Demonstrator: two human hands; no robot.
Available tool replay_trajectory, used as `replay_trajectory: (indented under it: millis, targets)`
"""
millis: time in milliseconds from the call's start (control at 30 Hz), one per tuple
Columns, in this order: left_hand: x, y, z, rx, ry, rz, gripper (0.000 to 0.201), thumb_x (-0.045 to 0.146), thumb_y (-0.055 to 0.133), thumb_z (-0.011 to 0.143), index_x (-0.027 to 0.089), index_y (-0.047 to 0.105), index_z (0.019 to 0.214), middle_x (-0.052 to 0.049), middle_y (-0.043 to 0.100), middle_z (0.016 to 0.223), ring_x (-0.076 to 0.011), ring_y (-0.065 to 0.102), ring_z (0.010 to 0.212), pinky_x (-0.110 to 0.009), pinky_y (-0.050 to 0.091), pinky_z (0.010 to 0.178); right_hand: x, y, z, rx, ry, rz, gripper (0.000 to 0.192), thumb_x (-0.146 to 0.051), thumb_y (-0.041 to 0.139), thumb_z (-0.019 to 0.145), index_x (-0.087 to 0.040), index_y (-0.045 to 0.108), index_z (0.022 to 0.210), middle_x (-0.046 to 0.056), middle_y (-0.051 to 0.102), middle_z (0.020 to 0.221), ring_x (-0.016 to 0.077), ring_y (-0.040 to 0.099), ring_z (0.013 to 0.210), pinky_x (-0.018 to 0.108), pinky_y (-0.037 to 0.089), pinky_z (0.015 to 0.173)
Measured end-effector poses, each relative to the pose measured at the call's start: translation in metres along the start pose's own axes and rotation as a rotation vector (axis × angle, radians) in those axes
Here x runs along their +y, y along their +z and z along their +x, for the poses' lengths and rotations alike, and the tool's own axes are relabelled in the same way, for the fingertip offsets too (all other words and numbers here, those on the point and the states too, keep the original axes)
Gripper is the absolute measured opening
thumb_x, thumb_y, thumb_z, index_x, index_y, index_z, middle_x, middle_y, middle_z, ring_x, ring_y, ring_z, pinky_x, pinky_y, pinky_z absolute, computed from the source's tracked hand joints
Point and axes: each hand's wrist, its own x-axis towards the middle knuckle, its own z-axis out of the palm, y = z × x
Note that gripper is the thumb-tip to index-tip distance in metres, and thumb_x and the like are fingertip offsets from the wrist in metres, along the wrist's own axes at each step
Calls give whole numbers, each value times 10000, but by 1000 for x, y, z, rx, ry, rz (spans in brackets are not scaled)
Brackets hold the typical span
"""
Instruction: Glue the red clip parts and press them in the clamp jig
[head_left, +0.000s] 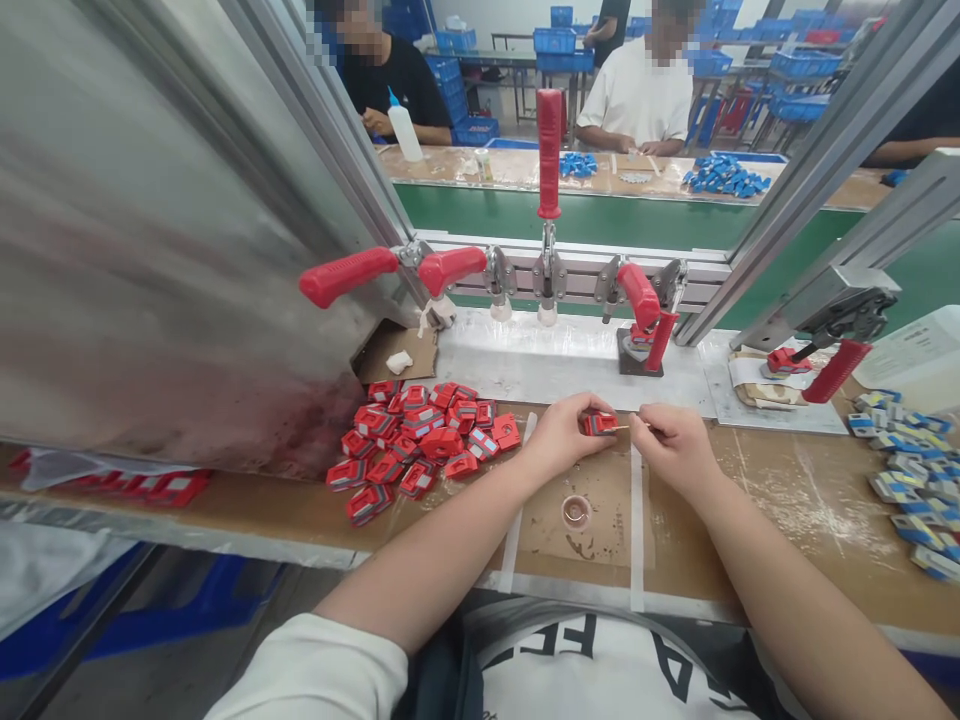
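Note:
My left hand (564, 434) is closed around a small red and grey plastic part (599, 425), held just above the bench. Pinched in my right hand (675, 445) is a thin pale stick (622, 428), its tip at the right side of that part. Below both hands a small round cup (577, 513) with a little liquid sits on a taped cardboard sheet (551, 540). To the left of my left hand lies a heap of similar red parts (420, 432).
Toggle clamps with red handles (549, 155) line the metal frame ahead; one (660, 343) presses on a red part. Another clamp (836, 372) stands at right, near a pile of blue, grey and yellow parts (911, 470). Co-workers (637, 95) sit across the green-edged bench.

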Motion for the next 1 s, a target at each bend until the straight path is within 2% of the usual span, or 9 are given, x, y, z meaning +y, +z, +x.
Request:
replay_trajectory:
  millis: [67, 167, 233, 367, 533, 633, 733, 900, 1000]
  targets:
    - [-1, 0, 1, 7, 23, -12, 301, 210, 816, 732, 187, 714, 1015, -26, 765, 958, -186, 702, 870, -266, 531, 785, -10, 1, -3, -124, -70, 125, 427, -268, 450, 983, -230, 211, 632, -54, 246, 564, 108, 250, 516, 293, 215, 534]
    - [-2, 0, 2, 7, 44, -31, 305, 165, 811, 721, 183, 724, 1013, -29, 763, 998, -183, 694, 902, -265, 523, 824, -22, 7, -10, -458, -204, 251, 417, -251, 455, 1000, -225, 241, 642, -54, 292, 574, 109, 283, 526, 291, 237, 561]
    - [-3, 0, 2, 6, 48, -44, 312, 162, 813, 722, 185, 726, 1021, -28, 760, 1007, -181, 691, 904, -266, 521, 831, -27, 13, -14, -606, -245, 249, 409, -222, 472, 988, -222, 251, 645, -55, 311, 579, 109, 286, 532, 295, 233, 571]
    - [-6, 0, 3, 0, 54, -52, 315, 153, 810, 722, 186, 725, 1024, -26, 756, 996, -181, 692, 893, -270, 521, 823, -28, 22, -18, -699, -263, 186, 393, -180, 501, 959, -218, 282, 635, -54, 335, 591, 111, 273, 538, 300, 218, 575]
    - [-7, 1, 3, 9, 60, -63, 321, 149, 816, 720, 184, 721, 1025, -31, 756, 1006, -184, 695, 902, -274, 522, 825, -25, 27, -19, -712, -274, 155, 380, -162, 516, 934, -220, 308, 621, -53, 346, 585, 114, 267, 541, 302, 207, 568]
    - [-7, 0, 3, 9, 65, -72, 317, 146, 815, 719, 182, 722, 1020, -31, 757, 1005, -183, 693, 901, -277, 522, 829, -23, 25, -18, -664, -274, 223, 398, -152, 520, 932, -219, 287, 617, -61, 322, 576, 103, 263, 525, 292, 207, 555]
    - [-7, 0, 3, 0, 69, -90, 313, 147, 811, 717, 177, 722, 1016, -29, 753, 985, -175, 688, 882, -269, 518, 810, -16, 17, -14, -483, -225, 337, 430, -162, 517, 949, -217, 267, 603, -68, 264, 561, 91, 250, 502, 279, 210, 537]
    - [-5, 0, 2, -10, 32, -64, 289, 214, 806, 741, 182, 725, 1017, -27, 748, 949, -170, 677, 837, -255, 506, 745, 1, 7, -4, -37, 143, 326, 440, -264, 530, 960, -213, 345, 563, -53, 295, 542, 98, 288, 507, 273, 228, 513]
    - [-4, 0, 2, -9, 36, -38, 290, 200, 801, 735, 191, 723, 1014, -18, 748, 952, -169, 678, 843, -256, 508, 758, 7, 8, 0, 32, 282, 302, 428, -324, 543, 933, -214, 376, 554, -45, 328, 535, 108, 323, 524, 270, 250, 517]
